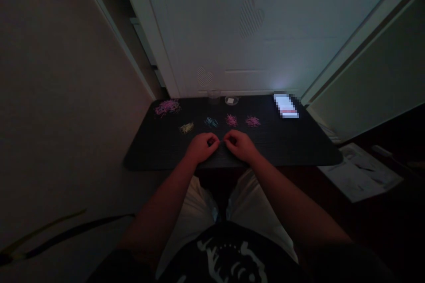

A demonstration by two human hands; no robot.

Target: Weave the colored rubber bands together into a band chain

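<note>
My left hand [203, 147] and my right hand [242, 146] meet near the front edge of the dark table, thumbs and fingertips pinched a small gap apart. Both seem to grip a thin, pale strand, too small and dim to name. Beyond them lie small heaps of thin, short strips: a yellowish heap [186, 128], a blue heap [211, 122], a pink heap [231, 120] and another pink heap [253, 121]. A larger mixed pile [167, 107], mostly pink and purple, sits at the far left.
A clear cup [214, 96] and a round clear lid [231, 101] with a white square stand along the back of the black table [285, 146]. At back right a lit phone [286, 106] lies. A white door [212, 31] rises behind; papers [361, 172] rest lower right.
</note>
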